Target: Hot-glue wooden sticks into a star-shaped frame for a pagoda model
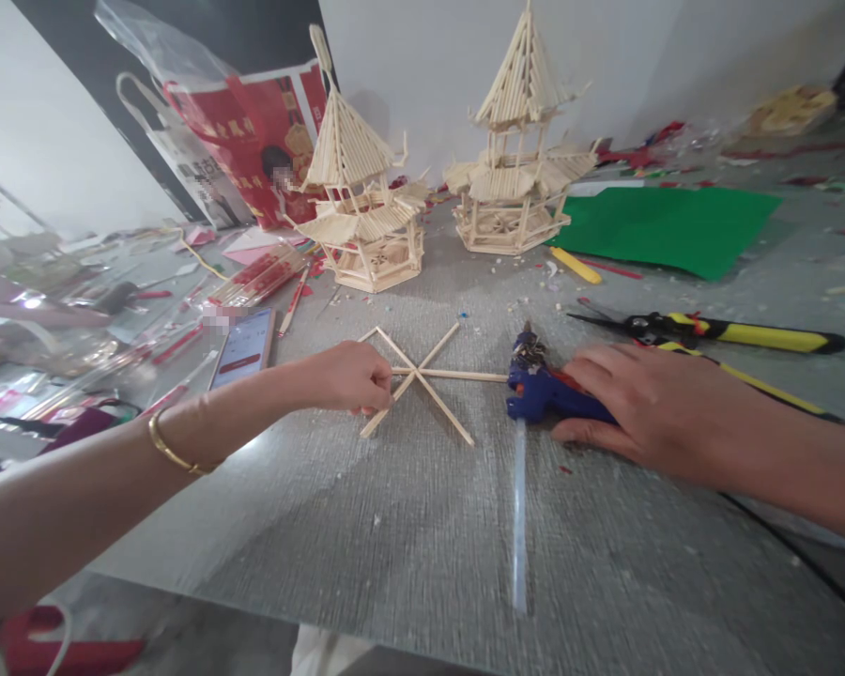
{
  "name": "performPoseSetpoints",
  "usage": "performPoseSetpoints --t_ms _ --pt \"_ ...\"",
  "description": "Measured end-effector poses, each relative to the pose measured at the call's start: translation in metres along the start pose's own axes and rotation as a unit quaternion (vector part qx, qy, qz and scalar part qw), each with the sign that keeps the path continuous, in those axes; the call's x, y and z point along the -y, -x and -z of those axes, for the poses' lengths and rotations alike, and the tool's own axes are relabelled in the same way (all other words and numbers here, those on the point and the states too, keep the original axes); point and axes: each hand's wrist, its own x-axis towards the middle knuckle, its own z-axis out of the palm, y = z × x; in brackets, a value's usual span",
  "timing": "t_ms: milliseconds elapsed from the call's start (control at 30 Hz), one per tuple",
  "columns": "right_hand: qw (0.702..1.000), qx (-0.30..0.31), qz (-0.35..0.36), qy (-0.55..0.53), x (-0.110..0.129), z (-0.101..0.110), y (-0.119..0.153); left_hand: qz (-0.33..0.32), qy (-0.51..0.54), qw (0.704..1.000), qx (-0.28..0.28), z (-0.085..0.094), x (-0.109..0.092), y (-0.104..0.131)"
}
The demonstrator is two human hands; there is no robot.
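Wooden-stick star [415, 373] is mid-frame, hub looks done, rim barely started tbh: right-side tips are unlinked. Left hand [348, 377] is curled narrow at its left, can't tell if pinching; right hand [658, 404] grips the blue glue gun [547, 396].

Thin gold bangle [163, 448] on left forearm [246, 404]; right forearm [753, 441] bare.

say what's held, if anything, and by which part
The right hand grips the blue glue gun by its handle. The left hand is at the stick star; its hold cannot be told.
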Motion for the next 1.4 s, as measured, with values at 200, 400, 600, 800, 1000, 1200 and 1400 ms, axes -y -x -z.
performPoseSetpoints --t_ms 200,400,600,800,1000,1200,1400 --pt "1.000 0.003 0.002 -0.004 0.000 0.001 0.001 -0.004 -0.007 1.000 0.010 0.001 -0.001 -0.001" --pt "0.999 0.022 -0.014 -0.023 0.001 0.000 0.001 -0.004 -0.017 1.000 0.014 0.001 -0.004 0.000" --pt "1.000 0.019 -0.016 -0.016 0.000 -0.001 0.001 0.002 -0.021 1.000 0.006 0.000 -0.005 0.000" --pt "0.999 -0.045 -0.028 0.000 0.005 0.017 -0.007 0.000 -0.051 0.999 -0.005 0.000 -0.007 0.000" --pt "0.994 -0.066 0.007 -0.083 0.025 0.030 -0.022 -0.011 -0.091 0.995 -0.039 -0.002 -0.012 0.002" --pt "0.994 -0.023 0.074 -0.073 0.043 0.033 -0.053 0.008 -0.129 0.988 -0.086 -0.009 -0.018 0.010" --pt "0.992 0.093 0.031 -0.076 0.048 0.036 -0.090 0.072 -0.164 0.970 -0.164 -0.029 -0.015 0.026"
